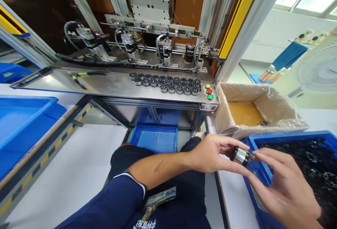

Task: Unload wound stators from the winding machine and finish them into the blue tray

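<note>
My left hand (214, 153) reaches across to the right and holds a small cylindrical part (240, 156) between thumb and fingers. The part has a silver metal body with black ends and lies tilted on its side. From the right, my right hand (284, 183) meets it, thumb and index finger at the part's right end, near a thin copper-coloured bit. Both hands are above the left edge of a blue bin (289, 136) filled with black parts. Several black and silver rings (171, 84) stand in rows on the machine's metal ledge.
A plastic-lined box (226, 116) stands behind the hands. Red, yellow and green buttons (209, 91) sit at the ledge's right end. Pliers (79, 79) lie on the ledge's left part. Machine fixtures (164, 48) stand behind. Blue trays (26, 116) are at left.
</note>
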The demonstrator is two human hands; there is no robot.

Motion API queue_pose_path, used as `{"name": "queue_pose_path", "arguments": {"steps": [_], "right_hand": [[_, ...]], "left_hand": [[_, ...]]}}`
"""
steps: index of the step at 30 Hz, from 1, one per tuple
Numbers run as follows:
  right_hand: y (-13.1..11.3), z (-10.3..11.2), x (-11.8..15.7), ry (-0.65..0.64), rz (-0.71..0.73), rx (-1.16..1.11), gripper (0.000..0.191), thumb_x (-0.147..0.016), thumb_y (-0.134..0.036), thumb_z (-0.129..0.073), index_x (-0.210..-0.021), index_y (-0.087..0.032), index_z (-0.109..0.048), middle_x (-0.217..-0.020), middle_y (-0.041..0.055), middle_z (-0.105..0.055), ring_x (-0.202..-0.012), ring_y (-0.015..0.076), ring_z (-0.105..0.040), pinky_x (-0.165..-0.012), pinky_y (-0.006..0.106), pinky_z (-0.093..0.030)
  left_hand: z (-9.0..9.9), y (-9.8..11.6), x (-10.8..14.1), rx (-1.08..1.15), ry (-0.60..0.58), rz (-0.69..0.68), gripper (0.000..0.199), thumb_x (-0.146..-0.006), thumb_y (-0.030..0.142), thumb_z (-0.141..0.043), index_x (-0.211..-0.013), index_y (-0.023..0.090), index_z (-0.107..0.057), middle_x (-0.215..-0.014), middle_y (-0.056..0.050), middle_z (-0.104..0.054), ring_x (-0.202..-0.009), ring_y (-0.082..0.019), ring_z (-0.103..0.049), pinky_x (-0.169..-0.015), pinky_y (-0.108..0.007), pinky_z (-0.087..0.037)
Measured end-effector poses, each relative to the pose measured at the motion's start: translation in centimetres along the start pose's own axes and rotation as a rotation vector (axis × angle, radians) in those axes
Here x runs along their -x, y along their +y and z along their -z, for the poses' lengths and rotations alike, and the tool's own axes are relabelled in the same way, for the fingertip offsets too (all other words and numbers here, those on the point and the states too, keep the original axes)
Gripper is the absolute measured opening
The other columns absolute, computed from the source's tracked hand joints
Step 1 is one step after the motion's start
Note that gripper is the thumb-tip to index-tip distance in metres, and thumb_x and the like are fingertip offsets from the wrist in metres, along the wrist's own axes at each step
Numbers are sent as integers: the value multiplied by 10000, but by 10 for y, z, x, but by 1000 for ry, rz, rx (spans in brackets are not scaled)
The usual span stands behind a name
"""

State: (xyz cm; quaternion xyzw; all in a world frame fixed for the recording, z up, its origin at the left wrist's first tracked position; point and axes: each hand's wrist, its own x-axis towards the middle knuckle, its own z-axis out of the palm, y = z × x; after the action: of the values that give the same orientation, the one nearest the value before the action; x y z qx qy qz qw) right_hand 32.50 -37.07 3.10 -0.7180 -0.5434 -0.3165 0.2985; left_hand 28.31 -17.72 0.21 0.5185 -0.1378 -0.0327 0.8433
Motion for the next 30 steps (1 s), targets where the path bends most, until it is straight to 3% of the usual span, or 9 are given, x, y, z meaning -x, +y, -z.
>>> {"name": "queue_pose_path", "arguments": {"steps": [2,7,12,17,21,25,27,30], "right_hand": [[1,0,1,-9,-17,-19,373,-930,-155,-671,-1294,-188,-596,-1059,89,-619,-969,197,-630,-822,320,-545],[-3,2,-2,8,65,-23,518,-865,3,-686,-1339,-185,-595,-1083,98,-629,-950,201,-638,-817,352,-536],[-4,7,-4,-65,164,70,513,-888,-37,-676,-1379,-140,-570,-1079,128,-649,-979,228,-660,-810,360,-569],[-1,1,5,-49,102,44,677,-909,-45,-648,-1518,-258,-444,-1097,79,-632,-968,196,-647,-834,327,-576],[-1,-1,4,-51,99,40,618,-893,-46,-675,-1459,-227,-505,-1124,88,-625,-1002,193,-637,-873,318,-554],[4,-2,-1,-23,-52,-62,433,-907,-179,-711,-1324,-200,-599,-1172,99,-632,-1045,216,-641,-908,347,-531],[11,-5,2,-14,-174,-95,391,-933,-273,-691,-1310,-222,-600,-1178,82,-641,-1045,221,-646,-925,360,-517],[32,-13,24,-42,-251,-55,342,-941,-396,-668,-1240,-236,-630,-1176,63,-659,-1020,232,-659,-941,377,-504]], "left_hand": [[-1,2,1,-11,19,5,770,-402,337,-1003,-1101,124,-763,-980,-91,-770,-899,-215,-728,-993,-424,-549],[-2,4,3,49,25,39,758,-356,279,-1010,-1063,138,-776,-912,-55,-763,-849,-184,-715,-988,-414,-546],[0,4,4,60,23,75,783,-331,261,-1009,-1066,128,-770,-910,-64,-769,-829,-189,-723,-1005,-449,-540],[1,5,7,62,-15,100,752,-381,255,-1000,-1083,124,-765,-886,-42,-762,-882,-217,-737,-1044,-468,-522],[3,-2,7,30,-62,61,753,-528,302,-969,-1215,127,-715,-983,-65,-764,-939,-211,-735,-1042,-429,-531],[1,-3,10,-112,-151,-38,740,-844,399,-759,-1489,154,-491,-1379,-173,-643,-1206,-263,-670,-1084,-425,-506],[-1,0,14,-239,-206,-92,652,-954,332,-607,-1548,158,-399,-1490,-186,-555,-1366,-272,-562,-1131,-426,-466],[3,11,20,-545,-223,-184,594,-978,273,-529,-1533,98,-411,-1499,-216,-528,-1432,-270,-490,-1129,-403,-470]]}}
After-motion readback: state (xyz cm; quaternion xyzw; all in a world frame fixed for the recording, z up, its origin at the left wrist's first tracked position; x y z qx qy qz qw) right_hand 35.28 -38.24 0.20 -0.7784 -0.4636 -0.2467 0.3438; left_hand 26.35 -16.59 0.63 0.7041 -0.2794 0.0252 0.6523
